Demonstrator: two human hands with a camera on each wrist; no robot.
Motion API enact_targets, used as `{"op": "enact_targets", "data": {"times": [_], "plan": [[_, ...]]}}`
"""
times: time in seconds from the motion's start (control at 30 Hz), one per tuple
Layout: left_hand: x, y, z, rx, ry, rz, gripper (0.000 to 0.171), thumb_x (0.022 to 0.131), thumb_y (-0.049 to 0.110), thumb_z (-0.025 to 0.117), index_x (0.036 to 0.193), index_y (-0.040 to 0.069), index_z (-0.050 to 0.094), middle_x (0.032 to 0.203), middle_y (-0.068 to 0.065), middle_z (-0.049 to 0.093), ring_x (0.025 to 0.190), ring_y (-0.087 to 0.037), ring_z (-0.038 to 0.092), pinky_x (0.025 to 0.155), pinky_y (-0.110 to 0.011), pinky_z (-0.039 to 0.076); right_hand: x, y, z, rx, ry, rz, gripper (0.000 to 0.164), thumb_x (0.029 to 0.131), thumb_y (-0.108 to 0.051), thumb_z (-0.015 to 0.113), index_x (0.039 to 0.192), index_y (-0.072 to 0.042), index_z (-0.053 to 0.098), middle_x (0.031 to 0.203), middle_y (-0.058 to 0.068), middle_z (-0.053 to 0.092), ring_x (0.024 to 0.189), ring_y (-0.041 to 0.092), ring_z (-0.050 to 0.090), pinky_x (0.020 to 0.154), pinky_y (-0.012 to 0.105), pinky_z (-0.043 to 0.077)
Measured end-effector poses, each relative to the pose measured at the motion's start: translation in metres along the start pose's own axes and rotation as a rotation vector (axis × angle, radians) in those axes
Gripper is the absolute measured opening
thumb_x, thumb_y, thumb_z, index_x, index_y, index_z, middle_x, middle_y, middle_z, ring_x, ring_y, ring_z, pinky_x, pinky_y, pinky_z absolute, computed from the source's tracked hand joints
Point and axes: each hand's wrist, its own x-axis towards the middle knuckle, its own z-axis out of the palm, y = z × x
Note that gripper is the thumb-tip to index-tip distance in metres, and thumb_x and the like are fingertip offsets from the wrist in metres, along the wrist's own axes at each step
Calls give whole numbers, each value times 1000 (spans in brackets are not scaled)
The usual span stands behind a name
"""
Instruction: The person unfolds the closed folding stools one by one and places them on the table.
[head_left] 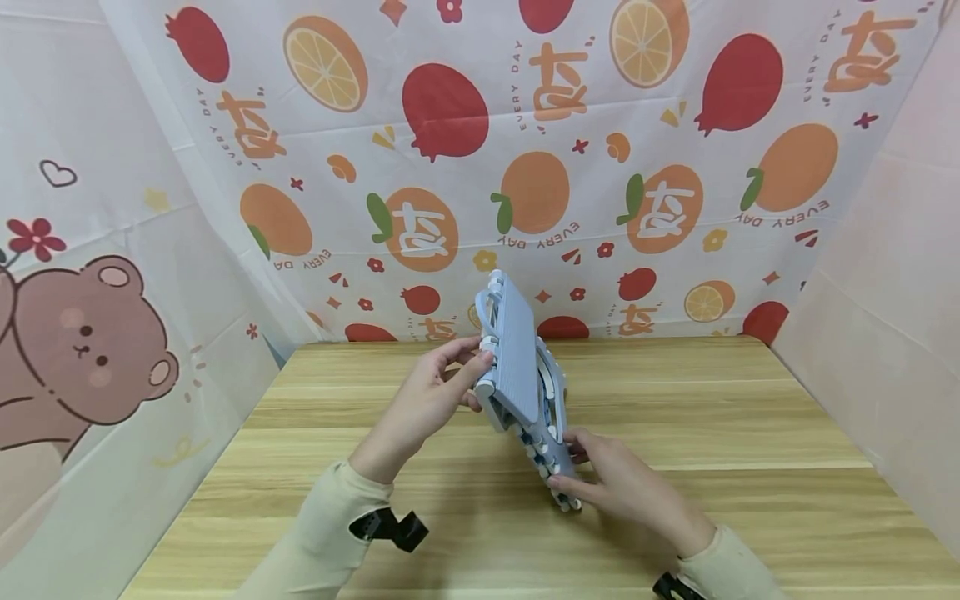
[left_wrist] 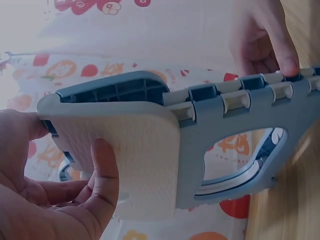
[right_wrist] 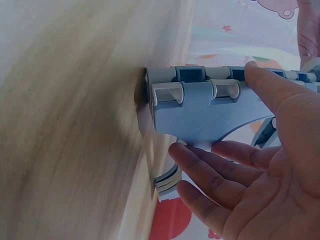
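A light blue and white folding step stool stands tilted over the table, partly folded, one lower end at the tabletop. My left hand holds its upper part at the edge, thumb on the near side. In the left wrist view, fingers lie on the textured pale panel; beside it, a blue leg panel has a large rounded opening. Lower down, my right hand grips the leg. Its thumb presses the hinged edge in the right wrist view, with the fingers under the leg's other side.
The wood-grain table extends around the stool. A fruit-printed cloth hangs behind it, and pale cloth walls stand at both sides, the left one with a bear print. A black wrist strap sits on the left sleeve.
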Motion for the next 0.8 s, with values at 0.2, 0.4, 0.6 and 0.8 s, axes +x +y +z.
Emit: {"op": "enact_targets", "data": {"times": [0.2,0.4,0.6,0.8], "plan": [[2,6,8,10,-15,10,58,108,36,65,158,8,51,128,-17,60,76,-20,69,79,-33,62,1,0,2,15,11,3,61,98,-48,77,136,-3,63,127,11,76,113,27,76,93,46,64],[3,11,14,68,8,20,61,107,39,66,158,11,51,126,-16,63,76,-22,68,73,-32,61,3,0,5,26,6,9,57,98,-45,79,136,-5,63,128,12,76,112,26,76,93,46,64],[5,18,22,163,51,42,62,105,44,67,157,13,53,120,-11,66,84,-23,69,69,-33,63,4,0,8,-7,41,-2,53,96,-43,81,133,-8,65,125,7,76,111,23,73,93,45,64],[7,20,27,174,54,62,63,105,45,67,157,13,53,119,-12,66,87,-19,67,69,-35,65,6,0,9,-2,60,-17,55,96,-44,81,136,-11,65,125,3,74,112,21,72,95,46,63]]}}
